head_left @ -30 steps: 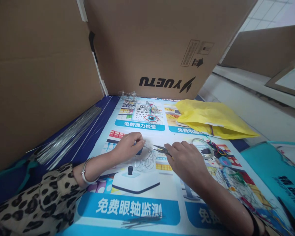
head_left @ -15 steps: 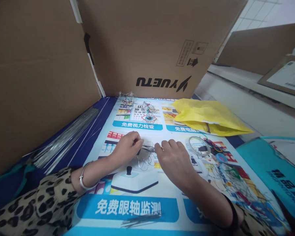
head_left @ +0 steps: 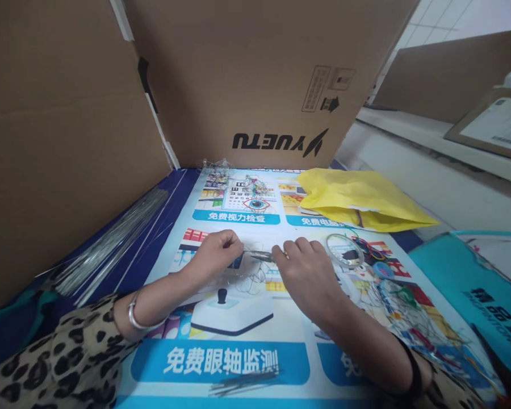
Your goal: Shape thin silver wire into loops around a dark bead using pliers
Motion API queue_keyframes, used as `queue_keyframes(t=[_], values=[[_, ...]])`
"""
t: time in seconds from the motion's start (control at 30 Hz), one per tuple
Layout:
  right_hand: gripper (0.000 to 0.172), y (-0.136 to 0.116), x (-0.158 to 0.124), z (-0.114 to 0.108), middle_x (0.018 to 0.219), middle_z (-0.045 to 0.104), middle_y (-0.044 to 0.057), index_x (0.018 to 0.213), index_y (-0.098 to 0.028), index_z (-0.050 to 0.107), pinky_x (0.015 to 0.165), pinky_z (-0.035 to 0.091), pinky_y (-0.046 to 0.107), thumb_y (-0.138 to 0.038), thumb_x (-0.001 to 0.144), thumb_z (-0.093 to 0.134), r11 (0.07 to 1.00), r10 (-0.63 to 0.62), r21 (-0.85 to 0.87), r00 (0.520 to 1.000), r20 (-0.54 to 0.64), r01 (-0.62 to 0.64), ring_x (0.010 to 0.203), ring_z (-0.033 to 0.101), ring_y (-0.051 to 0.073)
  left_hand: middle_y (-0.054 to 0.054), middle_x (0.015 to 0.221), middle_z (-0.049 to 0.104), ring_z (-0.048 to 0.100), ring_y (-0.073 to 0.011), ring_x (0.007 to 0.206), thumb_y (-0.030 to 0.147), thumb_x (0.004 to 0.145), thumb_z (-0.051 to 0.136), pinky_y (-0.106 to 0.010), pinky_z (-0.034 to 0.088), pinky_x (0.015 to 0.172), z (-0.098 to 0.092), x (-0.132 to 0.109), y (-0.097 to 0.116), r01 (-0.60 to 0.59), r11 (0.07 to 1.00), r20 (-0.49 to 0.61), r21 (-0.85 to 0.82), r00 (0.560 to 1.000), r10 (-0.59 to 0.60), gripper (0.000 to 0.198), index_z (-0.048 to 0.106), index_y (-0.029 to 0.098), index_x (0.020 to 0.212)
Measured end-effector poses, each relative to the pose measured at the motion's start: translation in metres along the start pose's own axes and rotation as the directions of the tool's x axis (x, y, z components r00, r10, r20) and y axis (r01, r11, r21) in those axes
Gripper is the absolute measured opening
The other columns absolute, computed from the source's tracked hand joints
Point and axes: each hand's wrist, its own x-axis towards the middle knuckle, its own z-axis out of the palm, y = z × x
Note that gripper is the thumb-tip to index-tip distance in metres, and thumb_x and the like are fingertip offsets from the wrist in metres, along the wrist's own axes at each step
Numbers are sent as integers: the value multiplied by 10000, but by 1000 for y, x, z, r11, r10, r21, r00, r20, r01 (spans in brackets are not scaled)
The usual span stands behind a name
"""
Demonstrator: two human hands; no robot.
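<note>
My right hand (head_left: 309,278) is closed round needle-nose pliers (head_left: 261,256), whose jaws point left toward my other hand. With thumb and fingers pinched together, my left hand (head_left: 216,251) grips a thin wire (head_left: 247,250) that reaches to the plier tips. Below the pliers, a tangle of fine silvery wire loops (head_left: 255,277) lies on the printed poster sheet (head_left: 238,309). Both hands hover just above the sheet, a small gap apart. The plier handles are hidden inside my right hand.
Straight wires (head_left: 119,241) lie in a bundle at left, with short wire pieces (head_left: 242,384) in front. To the right are a yellow bag (head_left: 361,196), a clear tape roll (head_left: 344,250), coloured wires (head_left: 409,318) and a teal pouch (head_left: 481,301). Cardboard (head_left: 247,74) walls the back.
My hands have moved slightly apart, the left one a little left and the right one a little right. More of the plier jaws shows now. The view has shifted slightly.
</note>
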Motion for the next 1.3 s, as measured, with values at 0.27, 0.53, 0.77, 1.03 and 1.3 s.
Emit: queue_keyframes(t=[0.27,0.53,0.77,1.03,1.3], values=[[235,5,5,-14,835,591,81,1011,-162,594,638,235,331,-127,835,442,998,62,-2,998,5,-62,771,458,208,18,632,482,447,-113,619,259,736,508,-233,349,575,2,-2,0,-85,995,-77,56,993,89,190,467,161,579],[197,-9,13,-6,779,561,97,930,-114,599,624,233,344,-82,787,467,999,32,-31,999,-25,-32,738,445,213,23,639,479,439,-108,606,351,776,521,-235,359,571,10,-5,-9,-34,998,-118,-46,993,29,223,500,163,659],[166,-12,12,0,754,555,84,907,-124,588,601,231,334,-87,773,497,1000,23,-4,1000,18,-23,713,448,206,19,651,512,473,-108,611,373,775,536,-239,391,587,13,-10,-12,6,985,-91,-174,996,-22,226,501,164,695],[189,-11,8,2,775,568,83,940,-130,588,603,242,336,-95,780,494,1000,23,10,998,59,-24,725,469,219,13,670,536,489,-107,630,365,764,559,-236,404,597,15,-15,-13,27,970,-107,-242,993,-54,221,513,160,696],[205,-8,6,2,805,577,76,975,-148,582,621,268,344,-111,801,481,999,30,36,993,114,-34,751,490,231,5,677,544,494,-111,642,363,769,561,-234,403,614,19,-12,-20,13,966,-126,-258,991,-47,221,518,158,699]])
